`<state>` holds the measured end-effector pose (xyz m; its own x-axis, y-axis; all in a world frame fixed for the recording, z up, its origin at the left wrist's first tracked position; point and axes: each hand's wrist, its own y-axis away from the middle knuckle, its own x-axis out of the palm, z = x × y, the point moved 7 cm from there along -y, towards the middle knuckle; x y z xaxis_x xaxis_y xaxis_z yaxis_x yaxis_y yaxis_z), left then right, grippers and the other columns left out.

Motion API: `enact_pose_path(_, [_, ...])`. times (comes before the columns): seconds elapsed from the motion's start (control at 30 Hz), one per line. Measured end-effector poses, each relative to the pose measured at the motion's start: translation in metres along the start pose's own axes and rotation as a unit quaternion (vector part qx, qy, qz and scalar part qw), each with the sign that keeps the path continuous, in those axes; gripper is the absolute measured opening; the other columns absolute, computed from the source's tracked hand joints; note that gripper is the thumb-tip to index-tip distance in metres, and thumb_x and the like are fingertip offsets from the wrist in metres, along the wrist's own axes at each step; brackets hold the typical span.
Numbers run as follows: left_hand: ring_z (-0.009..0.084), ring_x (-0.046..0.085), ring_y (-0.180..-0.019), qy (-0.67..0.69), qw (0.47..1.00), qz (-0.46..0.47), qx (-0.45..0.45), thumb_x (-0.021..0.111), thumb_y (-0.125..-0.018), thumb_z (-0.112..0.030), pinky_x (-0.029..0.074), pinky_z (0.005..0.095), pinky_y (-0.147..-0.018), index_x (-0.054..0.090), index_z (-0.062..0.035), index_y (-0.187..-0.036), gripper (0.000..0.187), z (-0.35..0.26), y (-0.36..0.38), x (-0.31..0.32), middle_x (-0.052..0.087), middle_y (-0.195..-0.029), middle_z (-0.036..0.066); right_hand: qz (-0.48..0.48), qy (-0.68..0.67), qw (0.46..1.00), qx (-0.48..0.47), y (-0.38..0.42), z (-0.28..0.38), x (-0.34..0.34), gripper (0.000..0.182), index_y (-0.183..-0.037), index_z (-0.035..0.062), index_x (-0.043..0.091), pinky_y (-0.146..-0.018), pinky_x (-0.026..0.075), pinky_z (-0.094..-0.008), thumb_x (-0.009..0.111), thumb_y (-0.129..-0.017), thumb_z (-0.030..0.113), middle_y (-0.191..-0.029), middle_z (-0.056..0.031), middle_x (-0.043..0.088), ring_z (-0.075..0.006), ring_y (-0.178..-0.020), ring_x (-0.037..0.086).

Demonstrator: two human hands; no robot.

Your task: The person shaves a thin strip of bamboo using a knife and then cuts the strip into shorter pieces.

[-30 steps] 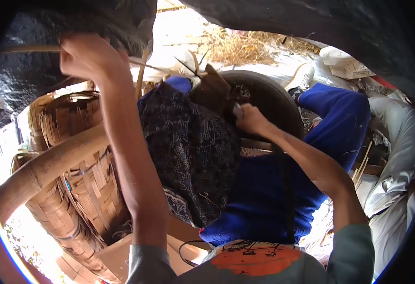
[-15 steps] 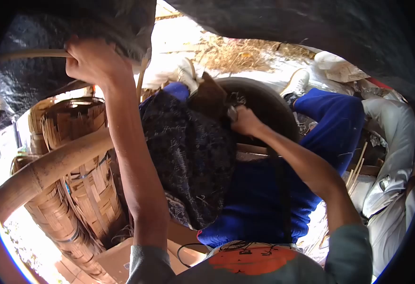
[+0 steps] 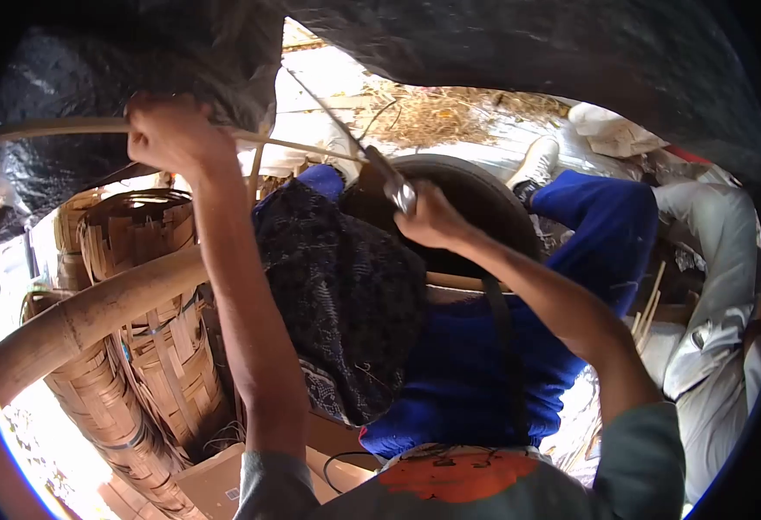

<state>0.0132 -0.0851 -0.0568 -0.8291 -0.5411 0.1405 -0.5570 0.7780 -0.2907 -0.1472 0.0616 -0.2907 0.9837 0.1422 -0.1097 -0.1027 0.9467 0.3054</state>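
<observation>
My left hand (image 3: 176, 134), raised at the upper left, is closed around a long pale bamboo strip (image 3: 59, 128). One end runs left against the black plastic; the other runs right to the knife. In my right hand (image 3: 432, 217), fingers wrapped, is a large knife (image 3: 383, 171) with a shiny metal collar. Its blade is seen nearly edge-on, pointing up and left. The strip meets the knife near its base; exact contact is hard to tell. Below lie a dark patterned cloth (image 3: 333, 295) over my left leg and a dark round tyre-like ring (image 3: 484, 186).
Black plastic sheeting (image 3: 519, 43) hangs overhead. A thick bamboo pole (image 3: 94, 316) crosses at left before woven bamboo baskets (image 3: 168, 347). A cardboard box (image 3: 215, 485) sits below. Dry shavings (image 3: 432, 113) lie ahead; pale grey fabric (image 3: 710, 260) is at right.
My right hand has moved up and left, turning the knife from broad side to nearly edge-on. My left hand has dropped slightly, and the strip now shows between both hands.
</observation>
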Motion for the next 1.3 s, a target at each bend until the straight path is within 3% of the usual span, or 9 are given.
enact_pose_path(0.07, [0.0099, 0.029, -0.044, -0.016, 0.998, -0.059, 0.011, 0.041, -0.083, -0.019, 0.026, 0.0241, -0.042, 0.035, -0.0097, -0.056, 0.029, 0.006, -0.01, -0.005, 0.034, -0.047, 0.001, 0.005, 0.159, 0.969, 0.191, 0.017, -0.112, 0.012, 0.039, -0.106, -0.0004, 0.058, -0.088, 0.046, -0.0412, 0.057, -0.07, 0.014, -0.093, -0.0299, 0.06, -0.0384, -0.101, 0.057])
enact_pose_path(0.23, [0.0096, 0.028, -0.045, -0.001, 1.0, -0.024, 0.015, 0.043, -0.085, -0.019, 0.022, 0.0263, -0.042, 0.034, -0.0099, -0.059, 0.028, -0.003, -0.004, -0.002, 0.033, -0.049, 0.0, 0.041, 0.116, 0.986, 0.111, -0.01, -0.021, -0.017, 0.022, -0.083, -0.0055, 0.054, -0.068, 0.045, -0.0439, 0.058, -0.07, 0.012, -0.078, -0.027, 0.06, -0.0345, -0.081, 0.062])
enact_pose_path(0.47, [0.0113, 0.026, -0.045, -0.007, 1.0, -0.01, 0.005, 0.042, -0.082, -0.019, 0.023, 0.0269, -0.043, 0.034, -0.01, -0.058, 0.026, 0.001, -0.002, -0.001, 0.033, -0.05, 0.001, 0.001, 0.167, 0.982, -0.09, -0.016, 0.128, -0.05, 0.026, -0.093, -0.0064, 0.055, -0.058, 0.05, -0.0367, 0.058, -0.076, 0.013, -0.079, -0.0185, 0.059, -0.0241, -0.067, 0.06])
enact_pose_path(0.6, [0.0124, 0.028, -0.044, -0.012, 1.0, 0.005, 0.007, 0.042, -0.081, -0.021, 0.027, 0.0284, -0.043, 0.035, -0.0093, -0.058, 0.026, 0.004, -0.004, 0.002, 0.038, -0.052, 0.003, 0.01, 0.013, 1.0, 0.016, -0.003, 0.028, -0.008, 0.033, -0.105, 0.0009, 0.054, -0.061, 0.048, -0.0392, 0.057, -0.075, 0.013, -0.072, -0.0148, 0.058, -0.0277, -0.068, 0.06])
enact_pose_path(0.63, [0.0119, 0.028, -0.044, -0.019, 1.0, -0.013, 0.017, 0.042, -0.082, -0.021, 0.026, 0.0278, -0.043, 0.035, -0.0096, -0.058, 0.027, 0.004, -0.003, 0.0, 0.038, -0.051, 0.003, 0.059, 0.229, 0.972, 0.005, -0.003, -0.033, 0.002, 0.039, -0.109, 0.001, 0.054, -0.072, 0.05, -0.0433, 0.059, -0.073, 0.015, -0.086, -0.0228, 0.062, -0.0357, -0.084, 0.063])
enact_pose_path(0.7, [0.0099, 0.027, -0.042, 0.023, 0.999, 0.006, 0.022, 0.041, -0.083, -0.02, 0.024, 0.0256, -0.041, 0.035, -0.0107, -0.056, 0.029, 0.018, -0.02, 0.003, 0.035, -0.049, 0.001, 0.011, 0.178, 0.955, 0.235, 0.012, -0.148, 0.004, 0.038, -0.1, -0.0011, 0.06, -0.084, 0.047, -0.0446, 0.063, -0.068, 0.018, -0.096, -0.0288, 0.061, -0.0394, -0.098, 0.058])
enact_pose_path(0.87, [0.0085, 0.025, -0.042, 0.009, 1.0, -0.026, 0.009, 0.041, -0.083, -0.02, 0.02, 0.0256, -0.041, 0.032, -0.0131, -0.054, 0.031, 0.006, -0.01, 0.003, 0.032, -0.047, -0.002, 0.029, 0.177, 0.975, 0.13, -0.008, -0.1, -0.011, 0.032, -0.095, -0.0019, 0.058, -0.078, 0.048, -0.0443, 0.06, -0.068, 0.015, -0.092, -0.028, 0.062, -0.0417, -0.093, 0.059])
enact_pose_path(1.23, [0.0077, 0.022, -0.044, 0.01, 0.999, 0.04, 0.019, 0.042, -0.081, -0.018, 0.021, 0.0254, -0.044, 0.026, -0.0138, -0.052, 0.034, 0.001, 0.012, 0.022, 0.029, -0.046, -0.002, 0.004, 0.046, 0.996, -0.076, -0.022, -0.001, -0.003, 0.018, -0.085, -0.0019, 0.055, -0.049, 0.043, -0.0403, 0.057, -0.073, 0.011, -0.066, -0.0144, 0.06, -0.0233, -0.058, 0.057])
enact_pose_path(1.3, [0.0077, 0.023, -0.044, 0.013, 0.999, 0.046, 0.019, 0.042, -0.082, -0.019, 0.022, 0.0254, -0.044, 0.026, -0.0135, -0.052, 0.034, 0.0, 0.01, 0.024, 0.029, -0.046, -0.002, 0.013, -0.001, 0.997, 0.077, -0.002, -0.055, 0.016, 0.029, -0.098, 0.0007, 0.059, -0.064, 0.046, -0.0343, 0.057, -0.071, 0.011, -0.074, -0.0123, 0.058, -0.0189, -0.072, 0.057])
